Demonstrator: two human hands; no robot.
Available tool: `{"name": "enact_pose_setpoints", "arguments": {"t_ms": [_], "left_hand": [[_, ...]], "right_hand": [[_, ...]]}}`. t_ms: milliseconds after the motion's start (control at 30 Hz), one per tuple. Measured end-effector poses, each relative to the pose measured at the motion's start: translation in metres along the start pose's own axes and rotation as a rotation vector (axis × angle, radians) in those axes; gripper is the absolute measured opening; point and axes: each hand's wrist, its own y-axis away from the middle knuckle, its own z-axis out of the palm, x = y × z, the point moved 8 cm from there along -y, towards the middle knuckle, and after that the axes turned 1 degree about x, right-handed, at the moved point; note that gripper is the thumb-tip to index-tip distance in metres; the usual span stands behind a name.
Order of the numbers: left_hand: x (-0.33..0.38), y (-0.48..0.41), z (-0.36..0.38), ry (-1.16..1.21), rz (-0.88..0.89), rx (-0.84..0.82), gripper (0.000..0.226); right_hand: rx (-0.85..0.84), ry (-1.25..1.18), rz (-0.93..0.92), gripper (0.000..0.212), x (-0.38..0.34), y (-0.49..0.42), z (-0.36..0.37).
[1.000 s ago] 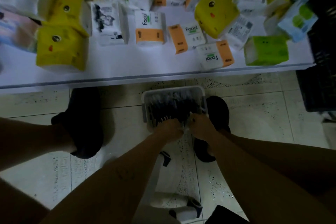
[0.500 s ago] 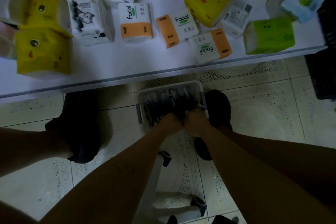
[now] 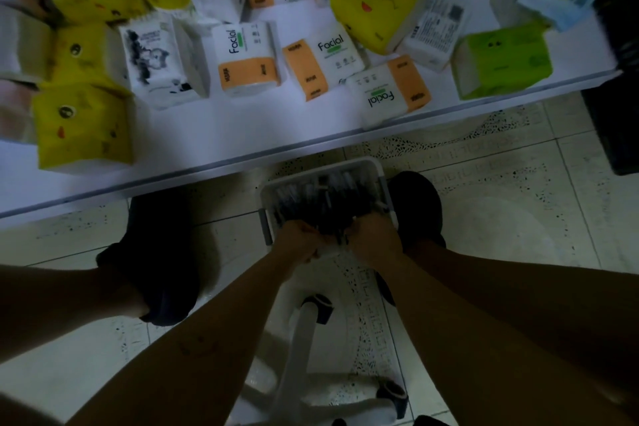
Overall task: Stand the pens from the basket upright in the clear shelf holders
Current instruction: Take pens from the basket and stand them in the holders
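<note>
Both hands were down in the basket [image 3: 384, 187] on the floor – left hand [image 3: 299, 242] and right hand [image 3: 375, 239] had closed in toward each other over the last second, fingers curled round a bunch of dark pens [image 3: 321, 207] at the near edge. Dim, blurry, count unclear. Pens hadn't left the basket; clear holders weren't in view – only a white shelf [image 3: 242, 145] of tissue packs [image 3: 247, 59] above. Judged: gathering a handful, lift comes next
</note>
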Motion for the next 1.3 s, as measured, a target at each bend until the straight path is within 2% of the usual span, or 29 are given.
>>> {"name": "enact_pose_setpoints", "arguments": {"t_ms": [67, 167, 300, 367, 433, 500, 567, 633, 700, 733, 833, 933, 1033, 1200, 1300], "left_hand": [[-0.004, 0.006, -0.006, 0.003, 0.016, -0.017, 0.015], [-0.01, 0.023, -0.008, -0.038, 0.013, -0.118, 0.005], [-0.022, 0.044, -0.011, -0.034, -0.02, -0.235, 0.04], [-0.023, 0.056, -0.016, 0.008, -0.029, -0.248, 0.042], [-0.02, 0.065, -0.022, 0.013, -0.009, -0.223, 0.039], [-0.012, 0.07, -0.035, 0.002, 0.065, -0.14, 0.039], [0.007, 0.082, -0.049, 0.008, 0.192, -0.059, 0.044], [0.024, 0.098, -0.062, 0.02, 0.296, -0.002, 0.043], [0.038, 0.114, -0.072, 0.047, 0.378, 0.049, 0.027], [0.043, 0.123, -0.076, 0.077, 0.399, 0.062, 0.023], [0.049, 0.146, -0.088, 0.104, 0.433, 0.086, 0.043], [0.056, 0.161, -0.102, 0.128, 0.497, 0.097, 0.049], [0.07, 0.173, -0.112, 0.214, 0.545, 0.048, 0.039], [0.102, 0.199, -0.136, 0.322, 0.612, 0.053, 0.018], [0.127, 0.22, -0.152, 0.271, 0.683, 0.12, 0.024]], "right_hand": [[-0.009, -0.003, 0.061, 0.029, -0.003, 0.009, -0.01], [-0.035, -0.067, 0.11, 0.034, -0.008, 0.017, -0.02], [-0.072, -0.065, 0.157, 0.032, -0.018, 0.026, -0.025], [-0.146, -0.055, 0.172, 0.028, -0.027, 0.037, -0.023], [-0.23, -0.149, 0.185, 0.009, -0.035, 0.05, -0.017], [-0.2, -0.188, 0.196, 0.031, -0.042, 0.061, -0.02], [-0.149, -0.197, 0.173, 0.038, -0.053, 0.07, -0.025], [-0.083, -0.231, 0.15, 0.033, -0.063, 0.077, -0.033], [-0.007, -0.254, 0.106, 0.022, -0.075, 0.085, -0.045], [0.017, -0.269, 0.077, 0.026, -0.081, 0.087, -0.051], [0.026, -0.282, -0.03, 0.037, -0.108, 0.101, -0.071], [-0.054, -0.55, -0.124, 0.026, -0.138, 0.121, -0.086], [-0.051, -0.75, -0.165, 0.016, -0.16, 0.136, -0.107], [0.116, -0.704, -0.168, 0.017, -0.183, 0.153, -0.15], [0.186, -0.646, -0.257, 0.018, -0.208, 0.168, -0.179]]}}
